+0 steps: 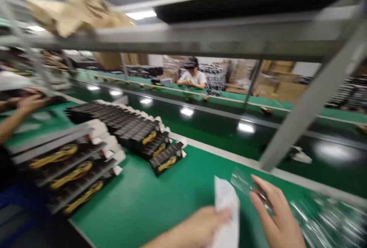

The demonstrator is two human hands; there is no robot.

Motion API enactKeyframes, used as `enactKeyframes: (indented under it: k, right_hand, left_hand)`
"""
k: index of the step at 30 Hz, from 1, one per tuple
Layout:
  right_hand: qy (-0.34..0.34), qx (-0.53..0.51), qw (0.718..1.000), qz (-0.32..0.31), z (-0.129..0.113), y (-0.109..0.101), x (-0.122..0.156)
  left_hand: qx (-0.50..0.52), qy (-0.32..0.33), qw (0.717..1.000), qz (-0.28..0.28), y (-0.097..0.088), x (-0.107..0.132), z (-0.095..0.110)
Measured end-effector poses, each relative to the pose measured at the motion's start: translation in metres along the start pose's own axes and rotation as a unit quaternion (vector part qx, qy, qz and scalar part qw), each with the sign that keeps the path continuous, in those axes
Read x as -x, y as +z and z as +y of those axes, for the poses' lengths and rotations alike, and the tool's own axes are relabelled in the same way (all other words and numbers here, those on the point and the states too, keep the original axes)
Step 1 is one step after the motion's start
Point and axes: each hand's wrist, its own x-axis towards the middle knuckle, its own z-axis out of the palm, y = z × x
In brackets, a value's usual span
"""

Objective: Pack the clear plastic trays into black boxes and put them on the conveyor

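Observation:
My left hand [197, 227] grips a white paper sheet [226, 211] at the bottom middle of the view, its upper edge standing up. To its right, my right hand [275, 211] pinches a clear plastic piece [243, 182], which is blurred by motion. More clear plastic pieces [327, 217] lie heaped at the lower right, close to that hand. On the green workbench [149, 198] to my left, black boxes with a gold design stand in rows, overlapping: one group [71, 167] nearer and another [123, 125] farther. Neither hand touches them.
A co-worker's hand [30, 104] reaches in at the left edge. Beyond the bench runs a dark conveyor belt [186, 112]. A person [192, 75] works across it, among cardboard cartons [283, 83]. A steel shelf bar [183, 35] crosses overhead, bearing crumpled brown paper [74, 10].

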Motion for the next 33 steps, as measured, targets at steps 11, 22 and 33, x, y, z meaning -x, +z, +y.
enactKeyframes:
  k: [11,22,33]
  right_hand:
    - [0.027,-0.090,0.992,0.084,-0.034,0.043,0.043]
    - [0.001,0.016,0.992,0.121,-0.031,0.046,0.056]
    - [-0.166,0.060,0.982,0.072,-0.013,0.041,0.062]
  left_hand:
    - [-0.055,0.018,0.994,0.092,0.015,-0.032,-0.013]
    - [0.082,0.024,0.996,-0.007,0.022,-0.017,-0.009]
    - [0.079,0.016,0.992,0.094,0.008,-0.026,-0.022]
